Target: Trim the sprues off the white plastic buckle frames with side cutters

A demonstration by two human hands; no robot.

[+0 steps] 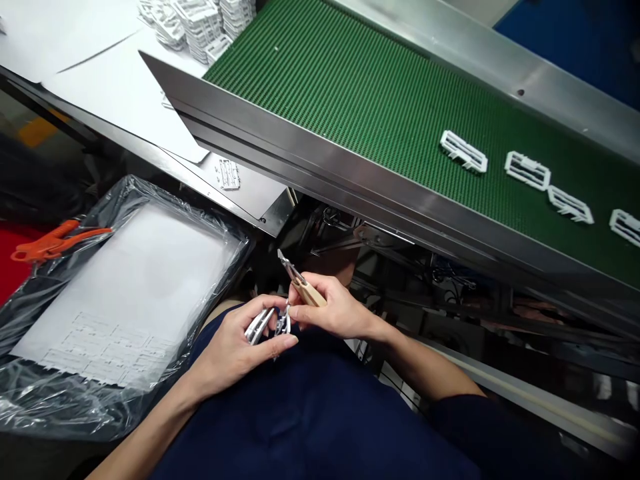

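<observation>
My left hand [239,340] is closed around a few pale grey plastic frame parts [259,325], held above my lap. Some of their outline is hidden by my fingers. In my right hand [340,308] is a beige-handled cutting tool [301,280], its narrow metal tip pointing up and to the left; whether it is a knife or a nipper I cannot tell. The fingertips of my right hand touch a small grey part [284,321] at my left fingers, and both hands are close together.
A green conveyor belt [320,87] with a metal side rail [310,143] runs across, carrying several pale frames [464,152]. Stacks of parts [197,30] stand on the table at upper left. A plastic-lined box [150,260] holds paper and parts; an orange-handled tool [57,243] lies at its edge.
</observation>
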